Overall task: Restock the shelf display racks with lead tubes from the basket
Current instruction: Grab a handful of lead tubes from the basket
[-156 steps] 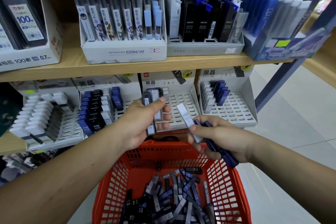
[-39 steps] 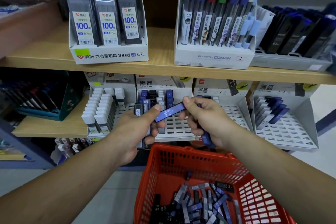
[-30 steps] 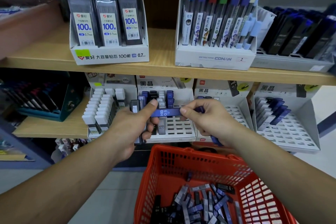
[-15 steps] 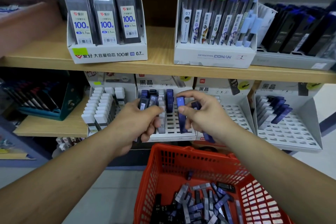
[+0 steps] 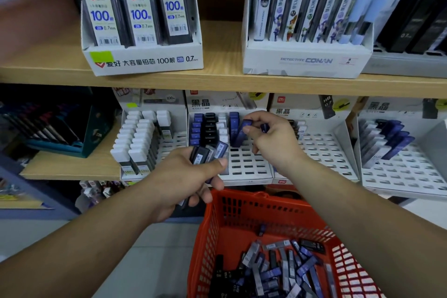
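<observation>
The basket [image 5: 254, 215] is coloured orange-red, with slotted walls. Its tubes [image 5: 268, 274] are coloured blue, black and grey. The rack [image 5: 246, 178] is white, gridded with dark slots.

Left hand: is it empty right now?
No, the left hand grips several lead tubes, dark and blue, in front of the rack.

left hand [image 5: 187, 180] curled tight, right hand [image 5: 273, 139] pinching

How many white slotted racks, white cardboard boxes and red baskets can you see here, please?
White slotted racks, lower shelf: 4
White cardboard boxes, upper shelf: 2
Red basket: 1
Total: 7
</observation>
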Action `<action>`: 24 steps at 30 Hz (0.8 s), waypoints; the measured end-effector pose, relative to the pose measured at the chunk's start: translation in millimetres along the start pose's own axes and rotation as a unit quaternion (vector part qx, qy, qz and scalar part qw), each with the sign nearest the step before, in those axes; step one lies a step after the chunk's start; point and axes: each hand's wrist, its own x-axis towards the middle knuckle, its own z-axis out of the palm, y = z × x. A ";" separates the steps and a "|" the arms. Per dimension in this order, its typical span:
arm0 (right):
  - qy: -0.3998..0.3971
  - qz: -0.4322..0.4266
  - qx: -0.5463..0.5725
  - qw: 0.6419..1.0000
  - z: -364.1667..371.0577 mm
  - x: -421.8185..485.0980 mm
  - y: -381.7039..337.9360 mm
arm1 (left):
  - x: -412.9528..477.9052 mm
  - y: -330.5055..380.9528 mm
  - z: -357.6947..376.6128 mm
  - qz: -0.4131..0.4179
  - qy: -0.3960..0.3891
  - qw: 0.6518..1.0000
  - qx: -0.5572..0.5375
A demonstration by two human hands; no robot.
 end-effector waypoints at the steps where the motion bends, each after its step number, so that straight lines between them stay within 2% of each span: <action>1: -0.003 -0.008 -0.012 1.000 0.8 1.5 1.7 | 0.4 -0.3 -0.6 -0.001 -0.001 1.000 -0.005; 5: -0.033 -0.049 -0.081 0.995 4.4 6.0 4.7 | 0.9 -2.1 -4.2 -0.008 -0.005 1.000 -0.012; 10: -0.049 -0.053 -0.169 0.983 8.6 5.3 14.8 | 2.0 -3.3 -7.1 -0.008 0.000 0.999 -0.049; 15: -0.012 -0.017 -0.156 0.988 13.1 0.1 5.9 | 0.7 -0.8 -9.7 -0.004 -0.017 0.998 -0.064; 16: 0.002 -0.003 -0.121 0.993 12.1 -0.8 -0.4 | 0.4 -0.4 -10.9 -0.001 -0.021 0.998 -0.060; 18: 0.020 0.077 0.043 0.996 9.1 -2.9 -16.8 | -0.6 -0.2 -11.5 0.004 -0.020 0.999 -0.041; 21: -0.014 0.173 0.278 0.945 4.6 -11.2 -44.0 | -3.4 1.3 -4.0 0.019 -0.002 1.000 0.002; 24: -0.052 0.196 0.355 0.912 2.5 -17.5 -54.6 | -5.1 2.1 9.1 0.030 0.020 0.999 -0.013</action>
